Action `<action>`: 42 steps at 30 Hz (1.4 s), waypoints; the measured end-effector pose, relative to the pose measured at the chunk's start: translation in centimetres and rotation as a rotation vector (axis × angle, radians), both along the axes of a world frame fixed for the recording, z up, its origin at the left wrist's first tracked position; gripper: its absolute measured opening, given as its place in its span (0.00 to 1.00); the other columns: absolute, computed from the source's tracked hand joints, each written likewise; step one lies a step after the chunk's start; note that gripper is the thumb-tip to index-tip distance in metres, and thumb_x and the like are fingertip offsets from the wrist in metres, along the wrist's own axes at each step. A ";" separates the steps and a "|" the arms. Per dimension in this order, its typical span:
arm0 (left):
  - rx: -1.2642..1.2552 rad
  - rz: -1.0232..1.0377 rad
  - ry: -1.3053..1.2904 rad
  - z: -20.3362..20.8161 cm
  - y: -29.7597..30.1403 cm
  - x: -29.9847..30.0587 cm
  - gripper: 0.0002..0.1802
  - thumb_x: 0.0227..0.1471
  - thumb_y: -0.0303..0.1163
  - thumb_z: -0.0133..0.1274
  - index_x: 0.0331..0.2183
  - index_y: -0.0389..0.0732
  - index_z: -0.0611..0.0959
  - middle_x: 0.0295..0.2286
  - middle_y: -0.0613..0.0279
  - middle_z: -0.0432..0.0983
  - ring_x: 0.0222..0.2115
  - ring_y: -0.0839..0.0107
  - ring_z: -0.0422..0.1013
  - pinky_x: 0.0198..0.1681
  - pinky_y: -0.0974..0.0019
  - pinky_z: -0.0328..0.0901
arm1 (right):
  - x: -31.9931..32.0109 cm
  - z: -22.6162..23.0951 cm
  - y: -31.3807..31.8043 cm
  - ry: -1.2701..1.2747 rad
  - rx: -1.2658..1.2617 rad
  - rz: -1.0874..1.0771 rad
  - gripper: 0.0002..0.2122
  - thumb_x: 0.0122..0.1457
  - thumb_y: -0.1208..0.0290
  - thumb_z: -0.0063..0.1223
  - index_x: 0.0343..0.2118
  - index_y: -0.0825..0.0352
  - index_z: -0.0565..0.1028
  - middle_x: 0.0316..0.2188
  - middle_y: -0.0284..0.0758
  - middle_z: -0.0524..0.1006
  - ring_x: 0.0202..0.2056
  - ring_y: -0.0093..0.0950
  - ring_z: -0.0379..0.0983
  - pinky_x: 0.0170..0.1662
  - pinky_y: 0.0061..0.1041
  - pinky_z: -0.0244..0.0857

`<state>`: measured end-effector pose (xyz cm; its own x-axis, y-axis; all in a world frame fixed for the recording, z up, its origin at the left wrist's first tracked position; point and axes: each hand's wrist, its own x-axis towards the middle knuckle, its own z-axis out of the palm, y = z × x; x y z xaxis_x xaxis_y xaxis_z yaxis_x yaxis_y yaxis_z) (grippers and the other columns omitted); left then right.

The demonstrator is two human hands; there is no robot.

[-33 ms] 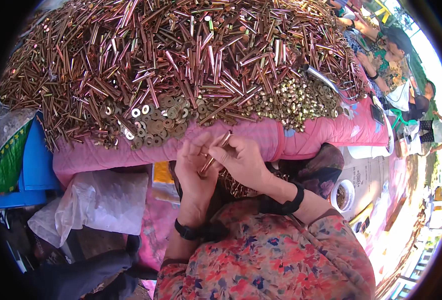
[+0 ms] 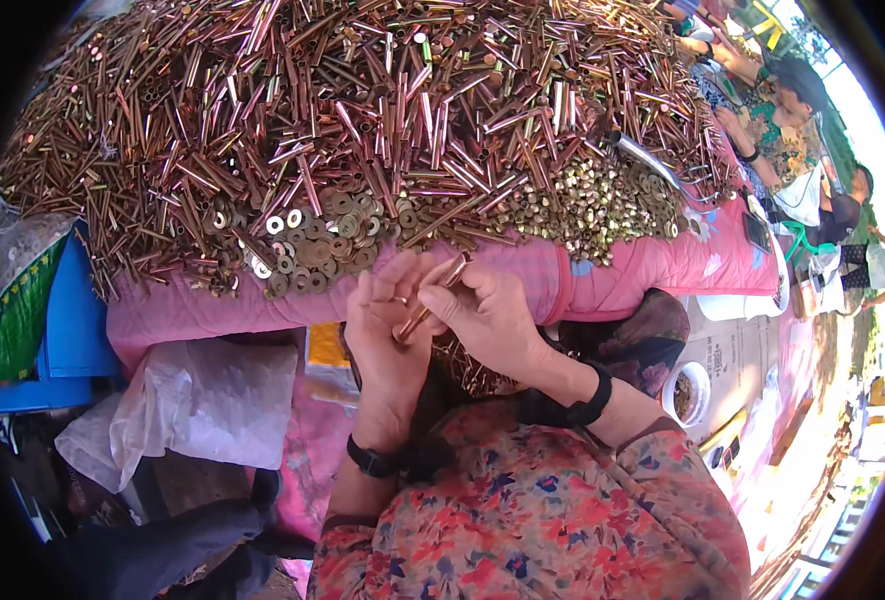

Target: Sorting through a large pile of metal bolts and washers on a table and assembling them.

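One coppery tube [image 2: 414, 321], aslant between two bare hands, above the lap and just short of the pink quilt [image 2: 663, 260]. Pinched between thumb and fingers of the right hand [image 2: 493, 320]; juts past those fingertips at its upper end. Dips at its lower end to the palm side of the left hand [image 2: 385, 338], fingers loosely curled, impossible to tell whether gripping or only cradling. On the quilt beyond, washers [image 2: 313, 250] to the left, nuts [image 2: 578, 225] to the right, and behind both a broad heap [image 2: 363, 90] of tubes. Near the nuts, a curved metal handle [image 2: 648, 162]. On both wrists, dark bands [image 2: 373, 460]. Farther left, a crumpled plastic sheet [image 2: 208, 405]; farther right, a white tub [image 2: 701, 396] and, in the background, people [image 2: 788, 130].
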<state>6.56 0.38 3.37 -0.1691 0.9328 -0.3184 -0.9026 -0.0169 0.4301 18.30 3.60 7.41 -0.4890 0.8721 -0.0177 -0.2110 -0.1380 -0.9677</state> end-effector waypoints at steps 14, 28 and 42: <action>-0.156 0.253 0.425 -3.6 -0.6 -2.8 0.20 0.56 0.41 0.42 0.44 0.38 0.73 0.38 0.61 0.73 0.42 0.72 0.67 0.47 0.66 0.58 | -1.4 -7.3 3.8 -0.609 0.759 -0.176 0.10 0.49 0.71 0.54 0.30 0.71 0.69 0.27 0.44 0.67 0.29 0.46 0.68 0.30 0.36 0.64; -0.152 -0.186 0.480 -3.8 -1.1 0.4 0.13 0.53 0.38 0.53 0.28 0.38 0.80 0.15 0.75 0.65 0.14 0.87 0.55 0.16 0.81 0.47 | 4.4 -6.9 3.9 -0.607 0.548 -0.399 0.03 0.50 0.77 0.52 0.29 0.68 0.72 0.28 0.40 0.74 0.27 0.34 0.73 0.30 0.28 0.67; -0.177 -0.161 0.468 -3.9 0.1 0.3 0.10 0.52 0.37 0.53 0.23 0.43 0.75 0.17 0.70 0.68 0.13 0.84 0.58 0.16 0.80 0.49 | 5.7 -8.6 8.1 -0.763 0.772 -0.545 0.04 0.49 0.76 0.51 0.29 0.67 0.74 0.26 0.41 0.71 0.28 0.41 0.70 0.32 0.35 0.65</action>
